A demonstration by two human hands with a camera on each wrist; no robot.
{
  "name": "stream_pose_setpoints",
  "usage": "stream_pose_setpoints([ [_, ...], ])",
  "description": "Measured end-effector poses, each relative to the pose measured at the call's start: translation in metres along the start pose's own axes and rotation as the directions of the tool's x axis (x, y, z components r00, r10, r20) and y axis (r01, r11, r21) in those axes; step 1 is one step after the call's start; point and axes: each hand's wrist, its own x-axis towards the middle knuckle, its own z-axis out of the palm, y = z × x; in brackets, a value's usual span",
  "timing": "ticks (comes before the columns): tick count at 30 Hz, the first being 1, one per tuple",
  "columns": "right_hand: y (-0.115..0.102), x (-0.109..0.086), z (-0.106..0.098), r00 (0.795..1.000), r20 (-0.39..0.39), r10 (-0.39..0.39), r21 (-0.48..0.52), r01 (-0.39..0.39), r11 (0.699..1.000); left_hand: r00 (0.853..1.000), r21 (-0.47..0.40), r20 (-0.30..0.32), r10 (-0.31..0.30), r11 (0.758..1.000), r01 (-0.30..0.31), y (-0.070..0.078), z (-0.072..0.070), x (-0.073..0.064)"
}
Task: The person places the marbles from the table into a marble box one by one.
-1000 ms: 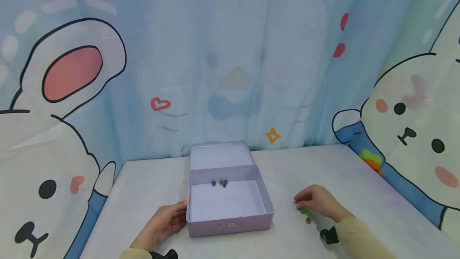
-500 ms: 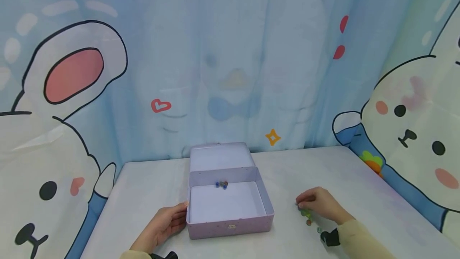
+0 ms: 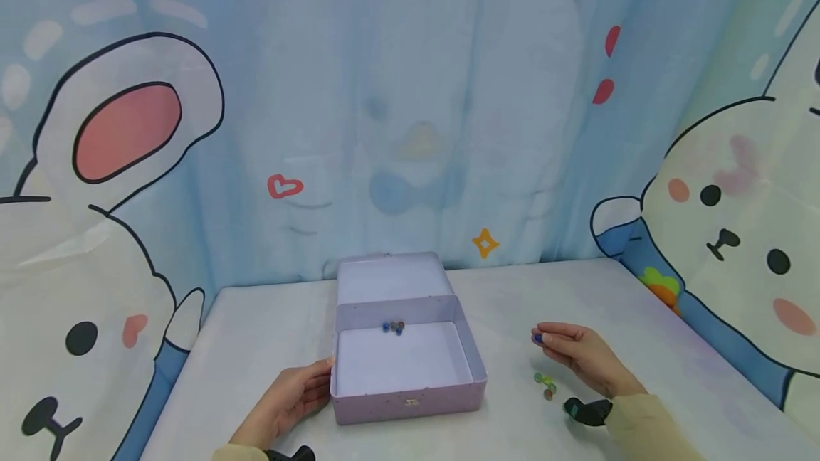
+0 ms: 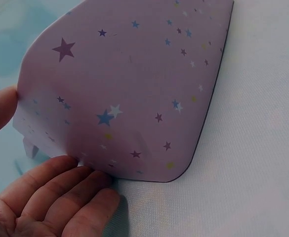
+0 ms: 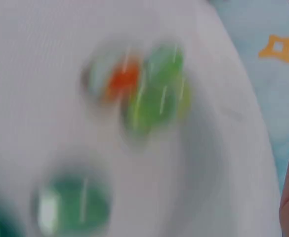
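My left hand [image 3: 291, 400] rests against the left side of an open lilac tin box [image 3: 410, 404]; in the left wrist view, its fingers touch the star-printed wall [image 4: 134, 98] and the thumb lies at the rim. To the right of the box, my right hand [image 3: 586, 358] pinches a dark blue marble [image 3: 538, 338] at its fingertips, raised over the table. Below that hand lie several green and brown marbles [image 3: 549, 394], blurred in the right wrist view, where an orange-and-white marble [image 5: 114, 76] touches green ones [image 5: 156, 94]. Inside the box, several blue and brown marbles [image 3: 386, 327] sit by the back wall.
The box's lid [image 3: 392, 279] leans back behind it. A white cloth covers the table [image 3: 506, 311]. Behind stands a blue curtain [image 3: 410, 91] with cartoon rabbits at both sides. Apart from the other loose marbles lies a teal-green marble [image 5: 72, 205].
My right hand has lifted off the table with the blue marble, uncovering the marbles below. Inside the box, a blue marble rolled right, closer to the others. My left hand stays put.
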Motion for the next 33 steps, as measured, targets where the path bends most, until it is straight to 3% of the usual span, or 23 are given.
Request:
stream_pose_setpoints([
  [6,-0.029,0.03,0.056,0.991,0.094,-0.095,-0.049,0.1,0.994,1.0,-0.02,-0.007,-0.011,1.0,0.011,-0.001,-0.006,0.0],
  [12,-0.058,0.056,0.116,0.962,0.228,-0.148,-0.04,0.161,0.986,1.0,-0.022,-0.004,-0.029,0.999,0.029,-0.003,-0.008,0.001],
  [16,-0.07,0.069,0.145,0.948,0.284,-0.145,-0.212,0.209,0.955,1.0,-0.011,-0.005,-0.016,1.0,0.016,-0.001,-0.006,0.002],
  [18,-0.074,0.074,0.159,0.944,0.306,-0.126,-0.354,0.235,0.905,1.0,-0.005,-0.01,-0.006,1.0,0.006,0.0,-0.005,0.002],
  [20,-0.078,0.078,0.173,0.943,0.319,-0.098,-0.494,0.254,0.831,1.0,0.003,-0.014,-0.001,1.0,0.001,0.001,-0.004,0.002],
  [25,-0.082,0.082,0.203,0.956,0.293,-0.029,-0.76,0.251,0.6,1.0,0.014,-0.008,0.012,1.0,-0.012,0.001,-0.003,0.003],
  [29,-0.082,0.083,0.219,0.969,0.247,0.002,-0.888,0.225,0.401,1.0,0.016,0.004,0.02,1.0,-0.02,0.0,-0.002,0.004],
  [31,-0.081,0.082,0.224,0.972,0.235,0.007,-0.914,0.219,0.34,1.0,0.018,0.013,0.021,1.0,-0.021,0.0,-0.002,0.004],
  [33,-0.08,0.081,0.227,0.973,0.231,0.009,-0.924,0.217,0.314,1.0,0.02,0.015,0.016,1.0,-0.016,0.0,-0.002,0.005],
])
